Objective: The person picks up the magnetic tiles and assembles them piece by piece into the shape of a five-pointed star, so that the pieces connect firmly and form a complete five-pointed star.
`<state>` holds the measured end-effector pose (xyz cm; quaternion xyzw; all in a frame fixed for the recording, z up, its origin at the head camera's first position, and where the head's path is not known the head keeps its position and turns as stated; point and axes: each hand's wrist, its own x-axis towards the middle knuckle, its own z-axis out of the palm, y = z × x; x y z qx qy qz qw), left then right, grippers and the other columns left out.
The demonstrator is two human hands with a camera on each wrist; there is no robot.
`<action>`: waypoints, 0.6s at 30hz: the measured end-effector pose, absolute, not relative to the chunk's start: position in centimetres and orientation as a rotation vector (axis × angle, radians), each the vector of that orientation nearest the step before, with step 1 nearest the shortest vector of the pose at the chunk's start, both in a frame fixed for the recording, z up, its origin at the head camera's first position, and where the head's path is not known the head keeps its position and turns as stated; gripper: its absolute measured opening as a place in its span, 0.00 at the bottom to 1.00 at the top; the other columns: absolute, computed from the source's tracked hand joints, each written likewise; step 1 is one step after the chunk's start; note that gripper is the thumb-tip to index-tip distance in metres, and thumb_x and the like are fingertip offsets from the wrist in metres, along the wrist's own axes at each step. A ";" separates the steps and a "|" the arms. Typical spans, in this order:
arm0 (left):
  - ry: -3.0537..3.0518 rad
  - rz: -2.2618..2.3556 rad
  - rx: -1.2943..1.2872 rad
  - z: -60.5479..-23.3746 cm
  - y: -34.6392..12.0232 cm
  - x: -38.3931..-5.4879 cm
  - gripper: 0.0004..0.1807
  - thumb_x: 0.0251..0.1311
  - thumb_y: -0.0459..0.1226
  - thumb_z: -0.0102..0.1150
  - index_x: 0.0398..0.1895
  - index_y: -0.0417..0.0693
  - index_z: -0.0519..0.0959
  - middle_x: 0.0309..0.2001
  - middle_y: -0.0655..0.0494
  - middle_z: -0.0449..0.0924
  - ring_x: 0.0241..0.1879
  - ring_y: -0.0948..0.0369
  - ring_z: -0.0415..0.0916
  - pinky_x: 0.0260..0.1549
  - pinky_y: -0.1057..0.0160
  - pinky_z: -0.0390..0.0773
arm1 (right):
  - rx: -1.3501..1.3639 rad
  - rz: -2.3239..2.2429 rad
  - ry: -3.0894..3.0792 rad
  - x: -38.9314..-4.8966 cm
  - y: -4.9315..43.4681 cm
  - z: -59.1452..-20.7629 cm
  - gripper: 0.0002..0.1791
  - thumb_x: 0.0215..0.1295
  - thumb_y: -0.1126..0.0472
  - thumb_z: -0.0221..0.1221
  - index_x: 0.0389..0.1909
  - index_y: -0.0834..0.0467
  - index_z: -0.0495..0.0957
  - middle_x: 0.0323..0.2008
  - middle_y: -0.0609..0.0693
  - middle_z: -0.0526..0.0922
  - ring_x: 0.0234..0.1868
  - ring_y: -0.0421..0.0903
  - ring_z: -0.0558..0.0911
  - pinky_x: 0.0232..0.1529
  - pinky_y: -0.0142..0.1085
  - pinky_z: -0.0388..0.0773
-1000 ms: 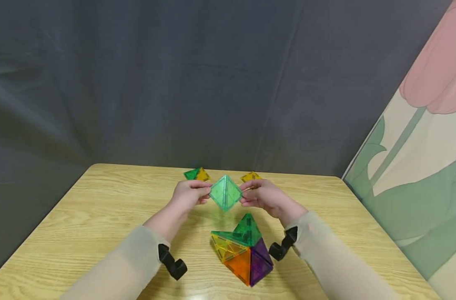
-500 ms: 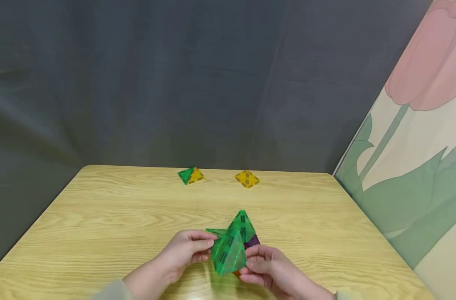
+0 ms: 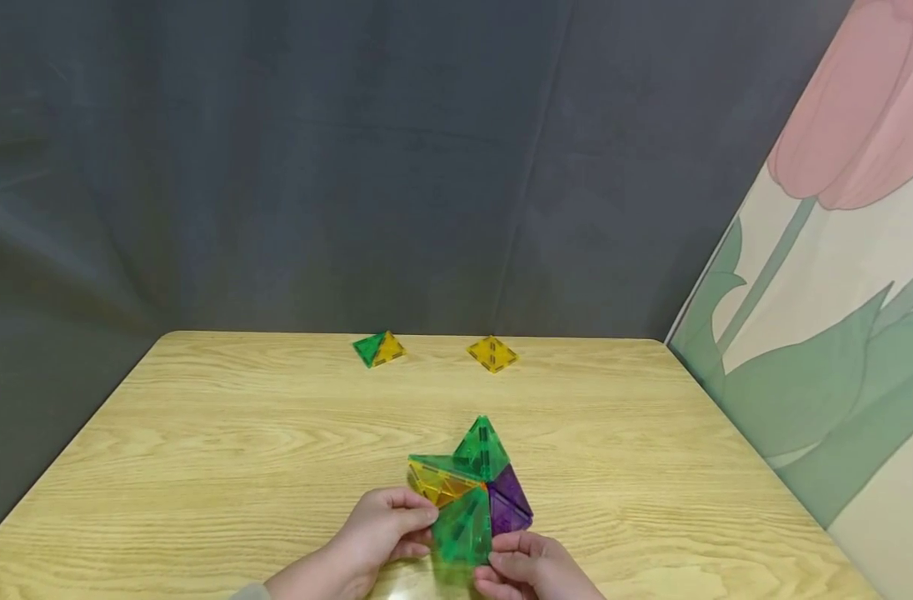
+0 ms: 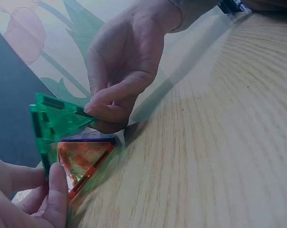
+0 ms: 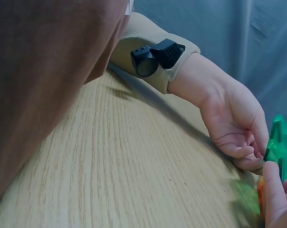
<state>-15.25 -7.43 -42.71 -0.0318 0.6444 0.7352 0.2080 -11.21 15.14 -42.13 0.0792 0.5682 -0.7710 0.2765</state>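
Note:
Two joined green triangular magnetic tiles (image 3: 462, 530) are pinched at opposite corners by my left hand (image 3: 377, 529) and my right hand (image 3: 531, 568). In the left wrist view the green pair (image 4: 55, 121) is folded and held above the table, close to an orange tile (image 4: 84, 159). Just behind it in the head view stands a cluster of magnetic tiles: a green peak (image 3: 484, 450), a yellow part (image 3: 437, 482) on the left and a purple part (image 3: 511, 500) on the right. The green pair hides most of the orange side there.
Near the back edge of the wooden table (image 3: 239, 417) lie a green-and-yellow tile pair (image 3: 379, 349) and a yellow tile pair (image 3: 492, 354). A dark curtain (image 3: 351, 167) hangs behind, and a tulip-patterned panel (image 3: 824, 333) stands at the right.
Both hands have brought the green pair from the far side of the cluster over to its near side and lowered it. The pair has turned and folded along the way.

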 end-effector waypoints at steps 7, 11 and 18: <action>1.787 2.059 -0.104 -42.6 -7.3 -15.3 0.04 0.61 0.28 0.62 0.35 0.33 0.81 0.26 0.53 0.78 0.26 0.62 0.78 0.26 0.66 0.83 | 0.217 -2.074 1.508 -11.2 15.3 -42.1 0.13 0.72 0.74 0.49 0.52 0.79 0.67 0.38 0.60 0.83 0.45 0.52 0.85 0.51 0.37 0.79; 1.773 2.050 -0.097 -42.4 -7.4 -15.3 0.06 0.62 0.29 0.62 0.37 0.31 0.80 0.27 0.52 0.79 0.27 0.61 0.79 0.30 0.64 0.84 | 0.193 -2.064 1.519 -11.1 15.6 -42.0 0.17 0.72 0.73 0.49 0.56 0.82 0.66 0.40 0.60 0.84 0.46 0.52 0.85 0.52 0.37 0.79; 1.723 2.074 -0.053 -42.0 -7.5 -15.1 0.07 0.64 0.31 0.60 0.36 0.31 0.80 0.31 0.50 0.82 0.32 0.59 0.82 0.38 0.59 0.84 | 0.293 -2.120 1.414 -10.8 15.9 -41.8 0.18 0.71 0.74 0.51 0.57 0.80 0.68 0.43 0.63 0.84 0.47 0.52 0.84 0.53 0.37 0.78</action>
